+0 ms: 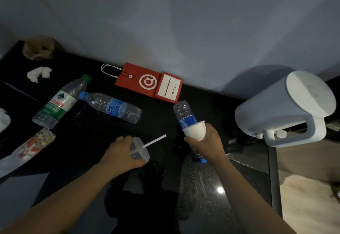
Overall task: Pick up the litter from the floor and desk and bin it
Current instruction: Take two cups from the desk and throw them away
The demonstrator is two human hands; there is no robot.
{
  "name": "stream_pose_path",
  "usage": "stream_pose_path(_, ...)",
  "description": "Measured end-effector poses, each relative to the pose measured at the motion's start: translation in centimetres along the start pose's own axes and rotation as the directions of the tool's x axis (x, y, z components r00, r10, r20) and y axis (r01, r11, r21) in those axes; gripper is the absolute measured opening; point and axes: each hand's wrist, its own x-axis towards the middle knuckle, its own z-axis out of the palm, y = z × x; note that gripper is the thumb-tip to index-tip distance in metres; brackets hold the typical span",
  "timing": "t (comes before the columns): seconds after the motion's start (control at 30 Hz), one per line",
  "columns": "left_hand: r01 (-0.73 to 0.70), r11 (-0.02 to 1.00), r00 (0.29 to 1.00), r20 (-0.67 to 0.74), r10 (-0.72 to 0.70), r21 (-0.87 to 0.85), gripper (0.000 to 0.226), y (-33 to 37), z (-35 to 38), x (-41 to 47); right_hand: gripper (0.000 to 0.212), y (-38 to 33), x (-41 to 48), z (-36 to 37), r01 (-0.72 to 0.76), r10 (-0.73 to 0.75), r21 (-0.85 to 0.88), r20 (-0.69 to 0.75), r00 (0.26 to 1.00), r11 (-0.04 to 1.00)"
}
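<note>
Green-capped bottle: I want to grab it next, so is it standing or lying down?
Lying down. The green-capped bottle rests on its side on the black desk, cap pointing toward the wall.

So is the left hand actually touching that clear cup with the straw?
Touching. The head view shows the left hand with its fingers curled round the clear cup, gripping its side.

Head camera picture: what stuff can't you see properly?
All in the head view:
1. Blue-label bottle: middle hidden by the paper cup and right hand.
2. Lidded cup: body covered by left hand.
3. Tissue: cut off by the left edge.
4. Wrapper: print blurred, dark.
</note>
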Motion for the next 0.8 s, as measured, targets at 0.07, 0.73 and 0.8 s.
stream_pose_path(0.07, 0.014, 0.999, 1.000, 0.007, -0.015, 0.036, 0.087, 0.1, -0.2, 0.0, 0.072, 0.1, -0.4, -0.3, 0.024, -0.024, -0.018, -0.005, 1.000, 1.000)
stream_pose_path(0.73, -0.133, 0.903, 0.991, -0.033, 0.132, -0.408, 0.076, 4.7, -4.2, -2.2, 0.065, -3.6, -10.6, -2.8, 0.009, 0.062, 0.264, -0.256, 0.965, 0.964)
stream_pose_path(0.8, -0.159, 0.904, 0.986, -0.014, 0.167, -0.398, 0.080, 5.4, -4.8, -2.4, 0.063, -4.1, -12.6, -2.6, -0.006, 0.101, 0.289, -0.315, 0.944, 0.957)
